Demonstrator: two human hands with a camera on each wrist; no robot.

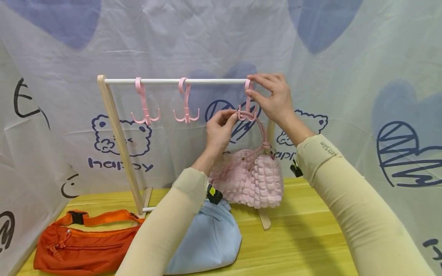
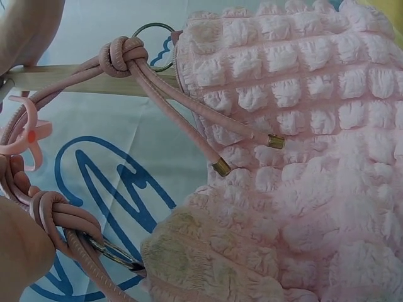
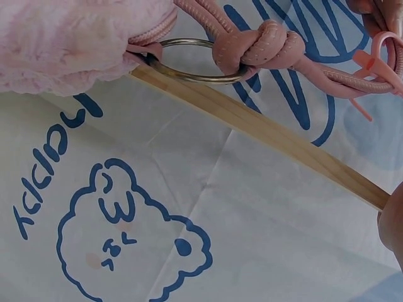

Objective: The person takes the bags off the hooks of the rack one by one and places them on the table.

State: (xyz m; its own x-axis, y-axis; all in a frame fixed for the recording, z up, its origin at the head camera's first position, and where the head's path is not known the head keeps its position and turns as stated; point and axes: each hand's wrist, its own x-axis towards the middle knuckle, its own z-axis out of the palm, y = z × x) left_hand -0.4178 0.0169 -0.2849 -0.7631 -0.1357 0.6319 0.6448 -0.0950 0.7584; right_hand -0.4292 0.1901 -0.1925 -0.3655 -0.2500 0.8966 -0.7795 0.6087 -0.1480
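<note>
A pink puffy handbag [image 1: 257, 180] hangs by its knotted strap [image 1: 263, 132] from the rightmost pink hook [image 1: 248, 101]. My left hand [image 1: 220, 130] pinches the strap beside the hook's prongs. Higher up, my right hand [image 1: 276, 96] grips the top of that hook between thumb and fingers, where it loops over the white rail [image 1: 214, 81]. In the left wrist view, the strap's knot [image 2: 123, 56] and gold-tipped ends hang beside the ruffled bag. The right wrist view shows a metal ring [image 3: 195, 60] joining strap and bag; most of the right hand is outside that view.
Two more pink hooks, one at the left [image 1: 144, 101] and one mid-rail [image 1: 187, 101], hold nothing. An orange waist bag [image 1: 86, 245] and a light blue bag [image 1: 214, 241], partly behind the left sleeve, lie on the yellow wood-grain table [image 1: 304, 230]. Wooden posts [image 1: 121, 142] support the rail.
</note>
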